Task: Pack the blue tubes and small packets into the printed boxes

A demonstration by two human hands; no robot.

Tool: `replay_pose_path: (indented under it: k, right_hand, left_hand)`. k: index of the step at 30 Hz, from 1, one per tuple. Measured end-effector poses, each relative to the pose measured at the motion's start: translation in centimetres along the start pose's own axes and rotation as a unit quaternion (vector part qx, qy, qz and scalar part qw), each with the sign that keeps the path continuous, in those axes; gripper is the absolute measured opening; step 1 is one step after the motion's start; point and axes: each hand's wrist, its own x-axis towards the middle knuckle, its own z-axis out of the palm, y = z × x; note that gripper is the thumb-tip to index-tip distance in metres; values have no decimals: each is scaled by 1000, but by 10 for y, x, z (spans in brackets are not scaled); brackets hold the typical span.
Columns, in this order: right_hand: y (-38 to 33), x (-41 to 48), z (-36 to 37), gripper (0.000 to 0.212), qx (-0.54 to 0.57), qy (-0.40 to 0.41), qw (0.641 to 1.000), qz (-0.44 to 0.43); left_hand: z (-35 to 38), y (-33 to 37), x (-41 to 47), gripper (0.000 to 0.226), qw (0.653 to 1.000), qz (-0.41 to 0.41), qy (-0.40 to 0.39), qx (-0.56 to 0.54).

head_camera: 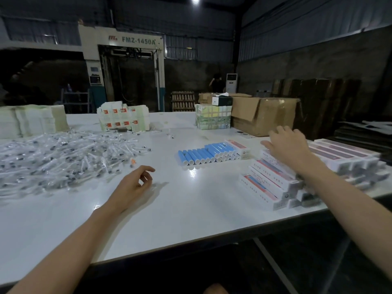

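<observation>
Blue tubes (203,154) with white caps lie side by side in a row at the table's middle right. A big heap of small clear packets (61,158) covers the left of the white table (169,209). Printed boxes (267,181), white with a red stripe, are stacked at the right edge. My right hand (286,147) reaches over the top of that stack with fingers spread, holding nothing. My left hand (135,183) hovers over the table beside the packet heap, fingers loosely curled and empty.
Flat white box blanks (123,118) and paper stacks (31,120) stand at the back left. A taped bundle (213,117) and a brown carton (265,115) stand at the back right. More printed boxes (347,158) fill the far right. A person stands far behind.
</observation>
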Motion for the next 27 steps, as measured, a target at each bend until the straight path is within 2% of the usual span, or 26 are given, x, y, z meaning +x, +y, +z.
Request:
replay_pose_path:
  k: [4,8,14,17,21,27]
  right_hand:
    - [-70,12,-25,37,139,11,990,-17]
    - [-149,14,-45,35,294,-26,955,-31]
    - [-262,9,-56,35,459,-87,883,-53]
    - [-311,9,-58,29,550,-132,824,-18]
    - [-366,-2,-47,26,672,-200,710,71]
    - [-376,-6,-26,19,745,-216,625,89]
  left_hand:
    - [-1,1,-4,19,999,-23,8,24]
    - [-1,3,-4,6,995,-59,23,73]
    - [-3,3,0,26,983,-90,82,139]
    - [-5,1,0,28,979,-102,93,153]
    - [-5,2,1,29,975,-121,105,151]
    - [-9,15,-1,31,973,-135,105,156]
